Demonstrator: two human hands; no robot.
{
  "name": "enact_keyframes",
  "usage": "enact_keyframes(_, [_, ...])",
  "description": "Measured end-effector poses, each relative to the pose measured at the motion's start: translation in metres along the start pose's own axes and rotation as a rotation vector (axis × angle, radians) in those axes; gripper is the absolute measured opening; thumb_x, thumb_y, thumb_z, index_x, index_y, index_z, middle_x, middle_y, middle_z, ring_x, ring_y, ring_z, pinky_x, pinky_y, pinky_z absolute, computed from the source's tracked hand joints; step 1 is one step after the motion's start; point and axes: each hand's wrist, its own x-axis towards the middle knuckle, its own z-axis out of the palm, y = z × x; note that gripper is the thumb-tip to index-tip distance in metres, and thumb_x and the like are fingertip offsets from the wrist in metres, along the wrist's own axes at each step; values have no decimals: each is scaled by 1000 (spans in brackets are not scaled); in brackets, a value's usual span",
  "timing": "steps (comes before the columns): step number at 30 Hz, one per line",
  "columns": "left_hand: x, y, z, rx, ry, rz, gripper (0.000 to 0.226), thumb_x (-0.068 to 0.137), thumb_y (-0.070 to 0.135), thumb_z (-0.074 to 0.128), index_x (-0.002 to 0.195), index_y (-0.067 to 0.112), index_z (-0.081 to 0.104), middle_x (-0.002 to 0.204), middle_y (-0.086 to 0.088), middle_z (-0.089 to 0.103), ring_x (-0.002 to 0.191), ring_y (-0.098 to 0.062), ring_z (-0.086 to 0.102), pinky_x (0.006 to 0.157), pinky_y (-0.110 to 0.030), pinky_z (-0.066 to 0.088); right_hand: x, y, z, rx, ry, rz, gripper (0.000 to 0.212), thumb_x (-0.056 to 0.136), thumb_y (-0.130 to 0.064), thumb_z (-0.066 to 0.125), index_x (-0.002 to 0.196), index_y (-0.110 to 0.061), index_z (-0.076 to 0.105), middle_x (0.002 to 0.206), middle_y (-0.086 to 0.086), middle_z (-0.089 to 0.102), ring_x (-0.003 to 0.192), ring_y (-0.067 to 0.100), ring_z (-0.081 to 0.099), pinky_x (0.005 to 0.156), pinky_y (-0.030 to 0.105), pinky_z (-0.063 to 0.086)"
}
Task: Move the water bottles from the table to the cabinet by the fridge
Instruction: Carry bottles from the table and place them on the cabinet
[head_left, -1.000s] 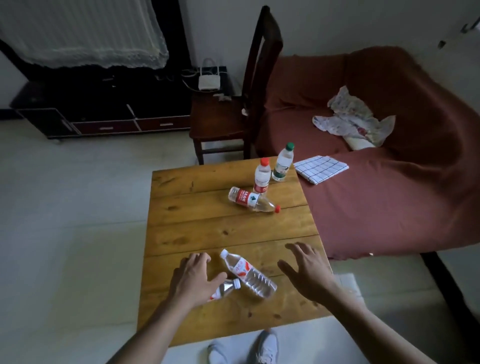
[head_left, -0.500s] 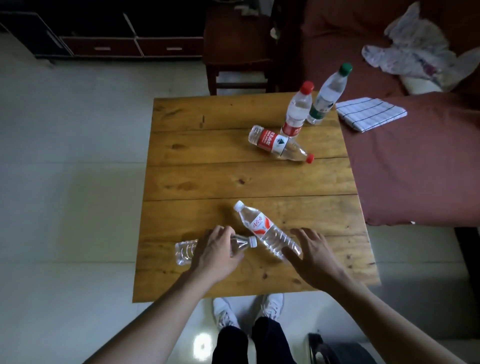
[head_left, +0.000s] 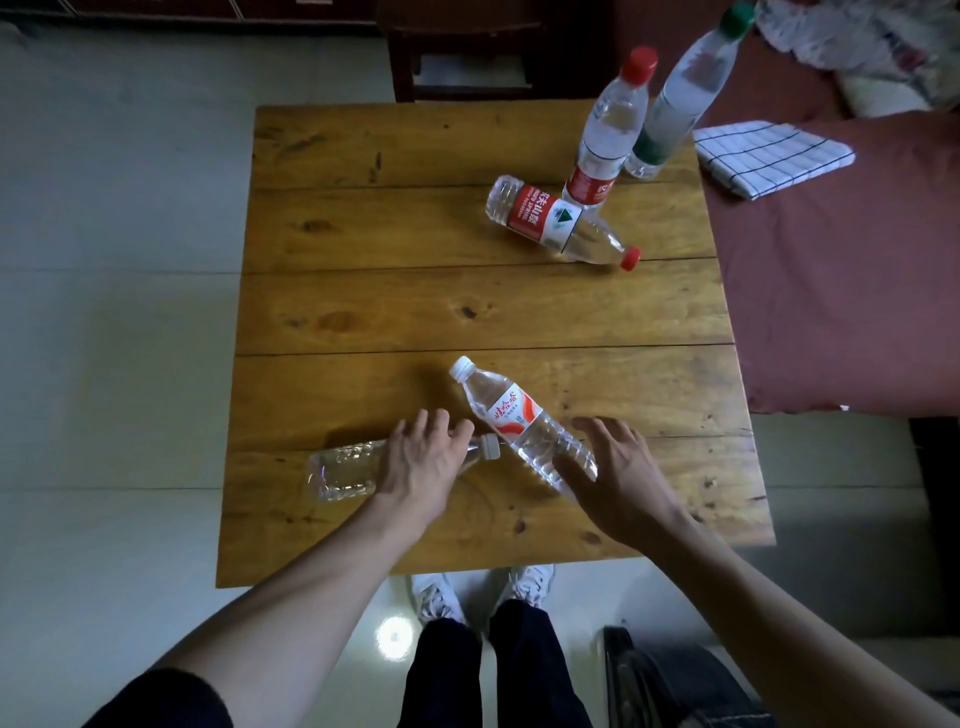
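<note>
Several water bottles are on the wooden table (head_left: 467, 312). A clear label-less bottle (head_left: 340, 470) lies near the front edge, and my left hand (head_left: 421, 462) covers its upper half with fingers curled around it. A white-capped bottle with a red-and-white label (head_left: 511, 415) lies diagonally beside it. My right hand (head_left: 615, 467) has its fingers spread and touches that bottle's base end. At the far right lies a red-labelled bottle (head_left: 558, 223). Behind it stand a red-capped bottle (head_left: 608, 135) and a green-capped bottle (head_left: 680, 93).
A red-covered sofa (head_left: 857, 291) butts against the table's right side, with a folded checked cloth (head_left: 769, 156) on it. A dark wooden chair (head_left: 467, 57) stands behind the table. My feet are under the front edge, and a dark object (head_left: 675, 680) sits on the floor at right.
The view has tilted down and closer to the table. My left hand has settled onto the clear bottle, and my right hand has reached the base of the white-capped bottle.
</note>
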Motion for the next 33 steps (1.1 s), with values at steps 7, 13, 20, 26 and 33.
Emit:
enact_keyframes(7, [-16, -18, -18, -111, 240, 38, 67, 58, 23, 90, 115, 22, 55, 105, -3, 56, 93, -26, 58, 68, -38, 50, 2, -12, -12, 35, 26, -14, 64, 93, -59, 36, 140, -17, 44, 142, 13, 48, 122, 31, 46, 94, 44, 44])
enact_keyframes(13, [-43, -42, -53, -529, 500, -117, 67, 58, 22, 91, 117, 18, 59, 111, -2, 66, 95, -22, 64, 70, -29, 52, 5, -32, -22, 29, 30, -26, 69, 93, -63, 35, 144, -17, 40, 145, 12, 46, 125, 28, 45, 94, 42, 46])
enact_keyframes(20, [-62, -68, -56, -1118, 576, -230, 65, 56, 15, 95, 111, 21, 61, 109, 8, 69, 102, -9, 66, 88, -25, 56, 7, -58, -32, 19, 45, -79, 56, 98, -51, 45, 141, -16, 44, 142, 13, 48, 123, 28, 45, 92, 39, 43])
enact_keyframes(26, [-65, -61, -45, -1128, 538, -185, 68, 58, 18, 95, 117, 21, 60, 113, 11, 66, 105, -5, 63, 89, -23, 55, 7, -66, -28, 28, 33, -72, 54, 98, -49, 46, 140, -14, 46, 141, 14, 49, 122, 28, 46, 92, 39, 42])
enact_keyframes(33, [-69, -58, -33, -1065, 551, -246, 82, 55, 25, 96, 126, 21, 55, 117, 8, 64, 106, -8, 61, 86, -32, 57, 5, -58, -24, 57, 36, -42, 57, 96, -52, 47, 140, -16, 45, 140, 14, 49, 120, 30, 50, 93, 44, 49])
